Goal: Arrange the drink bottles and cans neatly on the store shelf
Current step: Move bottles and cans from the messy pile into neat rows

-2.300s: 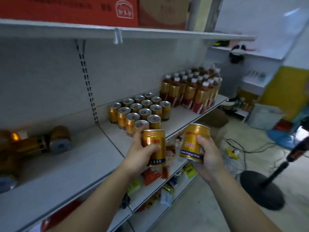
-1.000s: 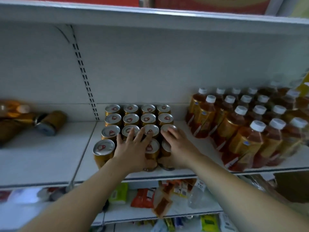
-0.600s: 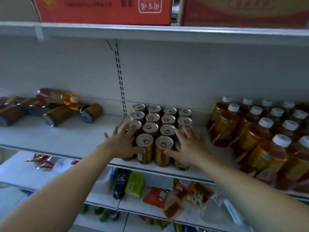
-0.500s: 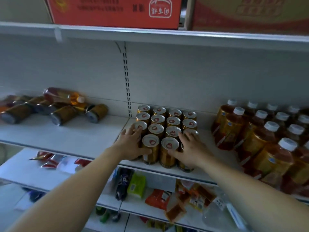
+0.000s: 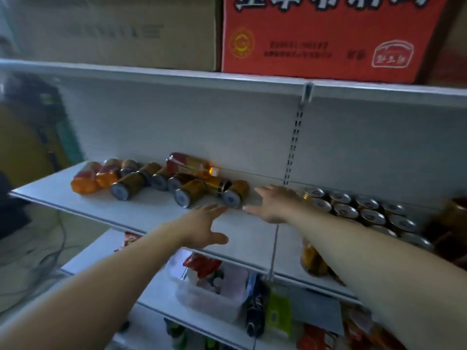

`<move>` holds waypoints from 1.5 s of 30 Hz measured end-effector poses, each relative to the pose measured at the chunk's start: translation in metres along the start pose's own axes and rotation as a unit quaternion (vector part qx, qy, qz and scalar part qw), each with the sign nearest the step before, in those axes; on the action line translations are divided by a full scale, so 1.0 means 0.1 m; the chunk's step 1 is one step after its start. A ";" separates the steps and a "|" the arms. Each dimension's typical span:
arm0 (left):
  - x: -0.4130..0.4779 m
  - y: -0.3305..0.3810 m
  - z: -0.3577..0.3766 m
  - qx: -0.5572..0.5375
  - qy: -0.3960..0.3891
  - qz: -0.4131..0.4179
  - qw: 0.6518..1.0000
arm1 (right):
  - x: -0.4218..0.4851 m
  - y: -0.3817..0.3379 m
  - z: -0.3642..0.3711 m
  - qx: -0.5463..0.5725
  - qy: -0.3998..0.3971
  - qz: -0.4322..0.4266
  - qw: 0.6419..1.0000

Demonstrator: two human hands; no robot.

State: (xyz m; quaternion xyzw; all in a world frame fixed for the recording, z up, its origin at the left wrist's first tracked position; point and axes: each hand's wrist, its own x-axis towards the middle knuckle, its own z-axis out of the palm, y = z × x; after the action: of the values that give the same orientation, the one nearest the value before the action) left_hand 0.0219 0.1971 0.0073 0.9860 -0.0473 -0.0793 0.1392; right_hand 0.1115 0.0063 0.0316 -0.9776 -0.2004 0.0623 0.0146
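Observation:
Several gold cans and amber bottles lie on their sides in a heap (image 5: pixel 156 180) at the back left of the white shelf (image 5: pixel 141 215). The nearest fallen can (image 5: pixel 235 193) points its base toward me, and a bottle (image 5: pixel 189 164) rests on top of the heap. My left hand (image 5: pixel 204 227) stretches out flat over the shelf, fingertips just short of that can. My right hand (image 5: pixel 274 204) reaches with straight fingers right beside the same can. Both hands hold nothing. Upright gold cans (image 5: pixel 358 210) stand in rows to the right, partly hidden by my right arm.
A red carton (image 5: pixel 323 36) and a brown carton (image 5: pixel 113 31) sit on the shelf above. Snack packets and a clear tub (image 5: pixel 209 289) fill the lower shelves. Cables (image 5: pixel 45 248) trail on the floor at the left.
Both hands have left the block of upright cans and swung left toward the fallen cans. The view has turned left, so the standing bottles are out of sight.

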 end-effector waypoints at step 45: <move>0.89 -5.43 -0.98 -0.336 0.124 -0.306 0.882 | 4.03 -4.90 0.45 -0.041 -0.042 -0.008 0.998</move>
State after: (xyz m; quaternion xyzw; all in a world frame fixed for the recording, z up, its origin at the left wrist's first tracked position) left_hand 0.1649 0.7326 -0.0658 0.8471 0.3039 -0.0059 0.4360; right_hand 0.2823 0.6151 -0.0339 -0.9722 -0.2115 0.0949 -0.0330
